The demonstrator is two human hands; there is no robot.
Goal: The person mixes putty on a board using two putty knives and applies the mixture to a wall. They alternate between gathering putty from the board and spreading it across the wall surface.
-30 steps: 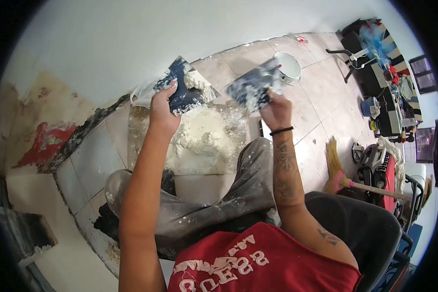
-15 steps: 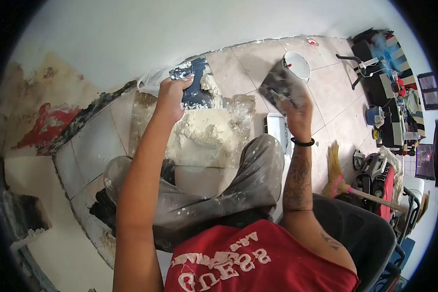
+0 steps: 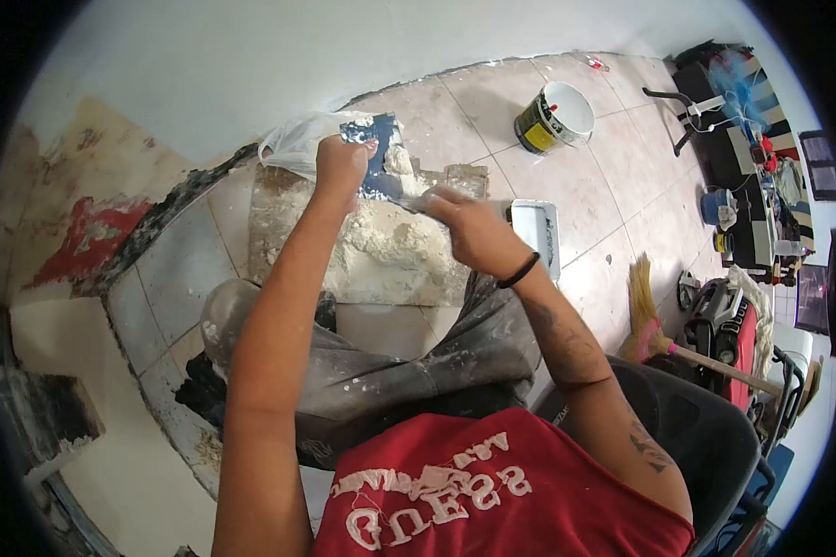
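My left hand (image 3: 342, 172) is closed around a wide blue putty knife (image 3: 378, 172), its blade smeared with cream putty (image 3: 398, 161). Just right of that blade is my right hand (image 3: 478, 232), closed on a second putty knife seen nearly edge-on, mostly hidden by the fingers. Its thin dark edge (image 3: 405, 200) overlaps the lower corner of the blue blade. Below both hands, a heap of putty (image 3: 390, 243) lies on a worn, stained board (image 3: 274, 200) on the floor in front of my legs.
A clear plastic bag (image 3: 293, 144) lies against the wall behind the board. To the right stand a paint bucket (image 3: 534, 128) and a white tray (image 3: 534, 237). Farther right are a broom (image 3: 643, 306), a black chair (image 3: 678, 436) and cluttered shelves (image 3: 762, 213).
My right hand has swung left and down from beside the bucket to the blue putty knife, bringing its blade along. The bucket now shows fully. My left hand has barely moved.
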